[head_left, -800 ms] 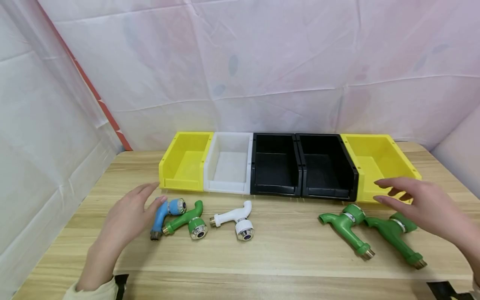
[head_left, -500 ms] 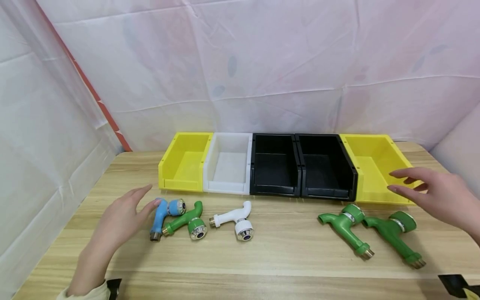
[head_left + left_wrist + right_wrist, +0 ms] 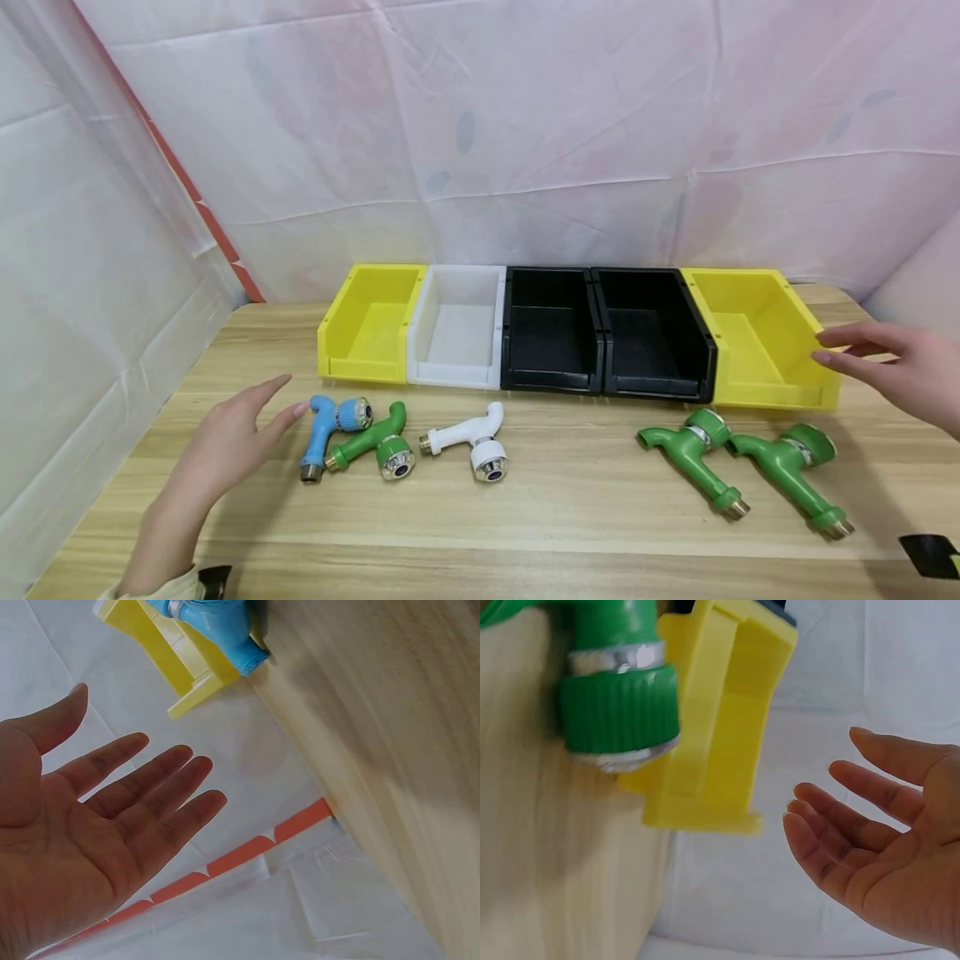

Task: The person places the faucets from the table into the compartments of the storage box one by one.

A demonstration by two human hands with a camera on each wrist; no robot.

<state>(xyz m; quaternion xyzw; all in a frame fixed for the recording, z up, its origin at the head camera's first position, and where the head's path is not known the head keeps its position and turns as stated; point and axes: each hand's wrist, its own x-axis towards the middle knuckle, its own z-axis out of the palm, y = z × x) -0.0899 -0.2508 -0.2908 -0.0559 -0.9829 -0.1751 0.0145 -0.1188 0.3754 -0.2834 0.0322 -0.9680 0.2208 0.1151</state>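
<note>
My left hand (image 3: 231,442) hovers over the table's left side, fingers extended, palm bare in the left wrist view. Nearest to it lies a blue tap (image 3: 321,433), its spout end close by the thumb tip. A green tap (image 3: 367,443) and a white tap (image 3: 468,433) lie to the right of that. My right hand (image 3: 903,367), fingers relaxed and holding nothing, is at the outer side of the right yellow bin (image 3: 813,396). Below it on the table are two more green taps, one left (image 3: 693,458) and one right (image 3: 795,475).
A row of open-front bins stands along the back: a left yellow bin (image 3: 363,369), a white bin (image 3: 453,375), two black bins (image 3: 551,380) and the right yellow one. Behind them hangs a pale cloth (image 3: 540,125). The wooden table (image 3: 450,529) spreads in front.
Both hands have moved outward: the left one left and away from the blue tap, the right one right, off the front of the yellow bin. Taps and bins have stayed put.
</note>
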